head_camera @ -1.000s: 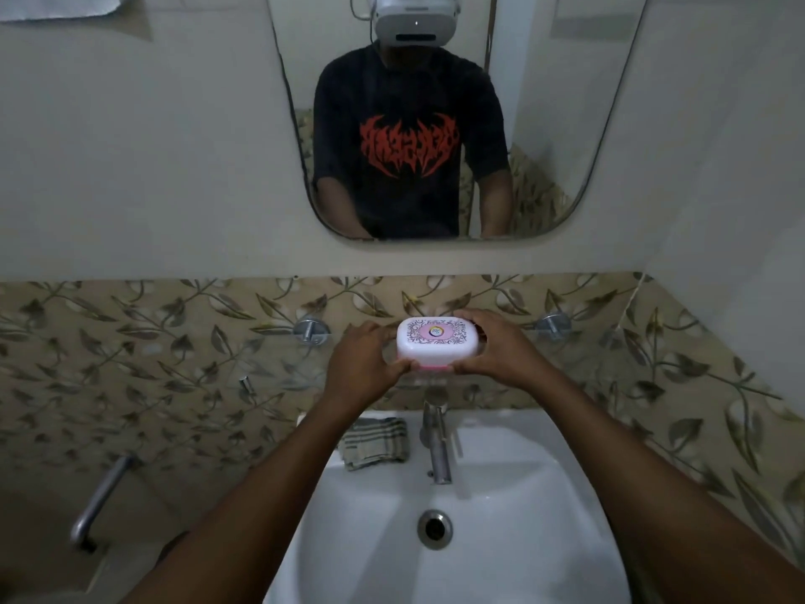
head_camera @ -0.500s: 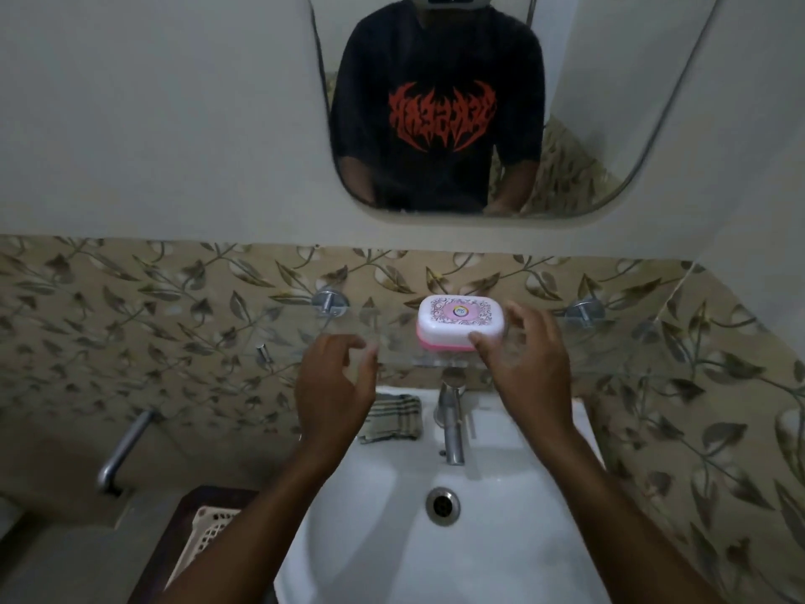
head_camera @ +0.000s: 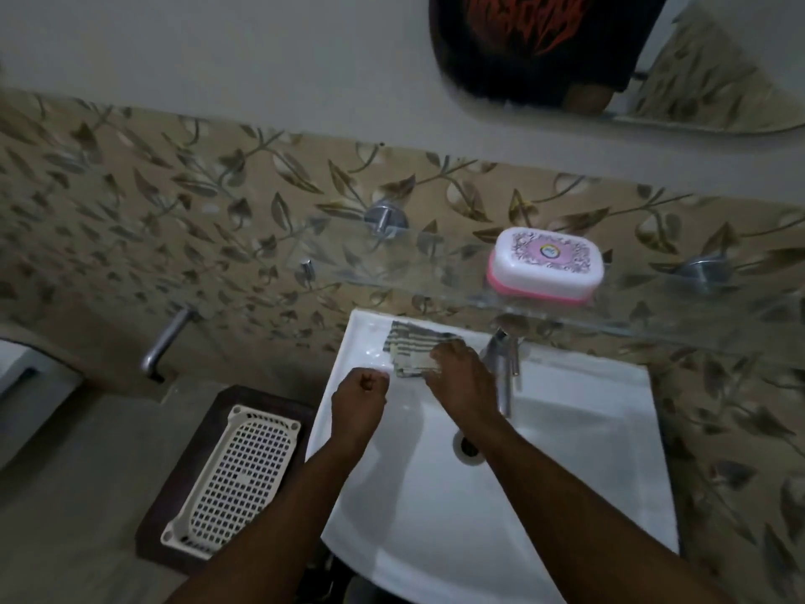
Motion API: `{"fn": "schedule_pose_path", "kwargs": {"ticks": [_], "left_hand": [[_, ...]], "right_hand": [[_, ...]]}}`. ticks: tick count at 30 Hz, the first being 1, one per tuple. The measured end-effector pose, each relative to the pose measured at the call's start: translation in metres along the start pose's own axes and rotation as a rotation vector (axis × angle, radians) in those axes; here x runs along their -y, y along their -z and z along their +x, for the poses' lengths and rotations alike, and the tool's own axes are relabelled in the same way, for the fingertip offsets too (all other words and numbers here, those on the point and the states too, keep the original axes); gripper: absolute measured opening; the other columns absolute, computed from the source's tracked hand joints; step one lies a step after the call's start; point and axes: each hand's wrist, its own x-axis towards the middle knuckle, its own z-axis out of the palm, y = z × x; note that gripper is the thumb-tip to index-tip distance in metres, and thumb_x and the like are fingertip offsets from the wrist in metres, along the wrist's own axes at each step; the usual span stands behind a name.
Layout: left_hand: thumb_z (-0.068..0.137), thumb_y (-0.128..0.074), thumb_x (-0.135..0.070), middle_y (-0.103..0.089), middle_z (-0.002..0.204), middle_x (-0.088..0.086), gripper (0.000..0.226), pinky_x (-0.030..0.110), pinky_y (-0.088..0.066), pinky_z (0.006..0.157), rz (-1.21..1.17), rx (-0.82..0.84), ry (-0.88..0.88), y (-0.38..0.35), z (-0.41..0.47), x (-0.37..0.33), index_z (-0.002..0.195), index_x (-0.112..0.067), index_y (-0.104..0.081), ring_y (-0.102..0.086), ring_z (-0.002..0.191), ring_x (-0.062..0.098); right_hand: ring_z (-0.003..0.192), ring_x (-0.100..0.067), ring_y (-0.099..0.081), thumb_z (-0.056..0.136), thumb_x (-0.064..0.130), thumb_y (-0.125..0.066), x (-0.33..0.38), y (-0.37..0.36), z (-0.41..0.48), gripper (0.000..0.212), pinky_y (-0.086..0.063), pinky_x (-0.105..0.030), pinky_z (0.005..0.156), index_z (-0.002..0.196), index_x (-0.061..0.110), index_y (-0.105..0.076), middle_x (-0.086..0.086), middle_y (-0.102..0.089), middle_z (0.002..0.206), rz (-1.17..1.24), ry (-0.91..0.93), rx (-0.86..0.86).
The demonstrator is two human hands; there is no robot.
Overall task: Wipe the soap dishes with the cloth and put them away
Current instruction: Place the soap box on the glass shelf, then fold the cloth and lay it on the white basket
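A closed soap dish (head_camera: 546, 265), white lid with a floral print over a pink base, stands alone on the glass shelf (head_camera: 435, 294) above the basin. A folded striped cloth (head_camera: 409, 346) lies on the back left rim of the white sink (head_camera: 588, 429). My right hand (head_camera: 461, 381) is on the cloth's near edge, fingers curled onto it. To its left my left hand (head_camera: 359, 394) hovers over the sink rim as a loose fist, with nothing in it.
The chrome tap (head_camera: 501, 368) rises just right of my right hand. A white perforated plastic basket (head_camera: 235, 473) sits on a dark stool left of the sink. A metal spout (head_camera: 167, 337) juts from the tiled wall, and the mirror (head_camera: 610, 58) hangs above.
Both hands let go of the soap dish, leaving it on the glass shelf, and dropped to the sink. My right hand reached the cloth. The view tilted down and left.
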Motion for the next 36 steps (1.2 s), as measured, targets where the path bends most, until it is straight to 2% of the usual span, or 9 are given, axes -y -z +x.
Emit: {"fn": "schedule_pose_path", "kwargs": {"ticks": [5, 8, 14, 18, 22, 25, 28, 32, 36], "left_hand": [[0.082, -0.052, -0.044, -0.071, 0.088, -0.002, 0.023, 0.050, -0.057, 0.083, 0.028, 0.060, 0.084, -0.008, 0.026, 0.009, 0.082, -0.025, -0.065, -0.068, 0.085, 0.023], [0.083, -0.053, -0.046, -0.070, 0.089, -0.001, 0.024, 0.049, -0.057, 0.084, 0.035, 0.058, 0.127, -0.012, 0.035, 0.012, 0.083, -0.025, -0.065, -0.067, 0.086, 0.023], [0.097, -0.054, -0.031, -0.069, 0.100, 0.007, 0.015, 0.040, -0.058, 0.081, -0.092, 0.071, 0.190, -0.020, 0.035, 0.016, 0.092, -0.020, -0.063, -0.067, 0.091, 0.026], [0.100, -0.048, -0.033, -0.069, 0.107, 0.011, 0.026, 0.039, -0.058, 0.084, -0.234, 0.096, 0.285, -0.020, 0.036, 0.011, 0.109, -0.013, -0.062, -0.068, 0.092, 0.026], [0.103, -0.043, -0.035, -0.068, 0.105, 0.013, 0.033, 0.036, -0.058, 0.074, -0.567, 0.140, 0.434, -0.013, 0.032, -0.008, 0.109, -0.008, -0.061, -0.067, 0.093, 0.028], [0.102, -0.047, -0.032, -0.067, 0.109, 0.012, 0.021, 0.037, -0.057, 0.074, -0.623, 0.130, 0.315, -0.001, 0.022, -0.017, 0.110, -0.017, -0.058, -0.067, 0.094, 0.026], [0.097, -0.058, -0.026, -0.071, 0.107, 0.009, 0.022, 0.033, -0.056, 0.072, -0.461, 0.091, 0.071, 0.018, 0.003, -0.015, 0.117, -0.017, -0.061, -0.068, 0.088, 0.016], [0.090, -0.067, -0.014, -0.074, 0.090, -0.002, 0.012, 0.020, -0.052, 0.064, -0.409, 0.018, -0.109, 0.048, -0.020, -0.003, 0.101, -0.018, -0.069, -0.068, 0.078, 0.006], [0.084, -0.071, -0.004, -0.072, 0.081, -0.003, 0.015, 0.028, -0.051, 0.070, -0.378, -0.030, -0.175, 0.080, -0.033, 0.016, 0.084, -0.018, -0.068, -0.066, 0.078, 0.012]], "right_hand": [[0.117, -0.029, -0.052, 0.073, 0.042, -0.079, -0.013, -0.024, 0.018, 0.061, -0.051, -0.040, 0.088, 0.122, 0.017, -0.054, -0.008, -0.050, 0.131, -0.183, 0.073, 0.129], [0.109, -0.030, -0.055, 0.070, 0.044, -0.080, -0.018, -0.035, 0.025, 0.066, -0.049, -0.040, 0.083, 0.123, 0.017, -0.051, -0.008, -0.051, 0.128, -0.276, 0.112, 0.129], [0.100, -0.032, -0.062, 0.081, 0.010, -0.065, -0.030, -0.044, 0.038, 0.024, -0.056, -0.039, 0.070, 0.104, 0.016, -0.070, -0.008, -0.067, 0.108, -0.281, 0.197, -0.043], [0.096, -0.031, -0.065, 0.092, 0.011, -0.051, -0.027, -0.031, 0.045, 0.024, -0.055, -0.040, 0.076, 0.113, 0.014, -0.064, -0.009, -0.068, 0.105, -0.059, 0.077, -0.051], [0.100, -0.025, -0.062, 0.098, 0.022, -0.048, -0.007, -0.007, 0.033, 0.020, -0.049, -0.035, 0.082, 0.113, 0.014, -0.059, -0.005, -0.068, 0.110, 0.407, -0.063, 0.084], [0.100, -0.017, -0.066, 0.100, 0.023, -0.049, 0.015, 0.007, 0.008, 0.015, -0.053, -0.036, 0.086, 0.109, 0.019, -0.060, -0.003, -0.069, 0.111, 0.806, -0.116, 0.239], [0.106, -0.020, -0.068, 0.101, 0.016, -0.049, 0.035, 0.014, -0.017, 0.022, -0.054, -0.037, 0.091, 0.120, 0.022, -0.060, -0.003, -0.070, 0.117, 1.175, -0.184, 0.376], [0.115, -0.032, -0.063, 0.101, 0.023, -0.047, 0.056, 0.010, -0.038, 0.031, -0.047, -0.054, 0.101, 0.130, 0.018, -0.057, -0.011, -0.066, 0.125, 1.440, -0.283, 0.496], [0.121, -0.032, -0.059, 0.101, 0.048, -0.035, 0.086, 0.004, -0.051, 0.051, -0.043, -0.050, 0.104, 0.132, 0.014, -0.058, -0.014, -0.064, 0.129, 1.621, -0.373, 0.655]]}}
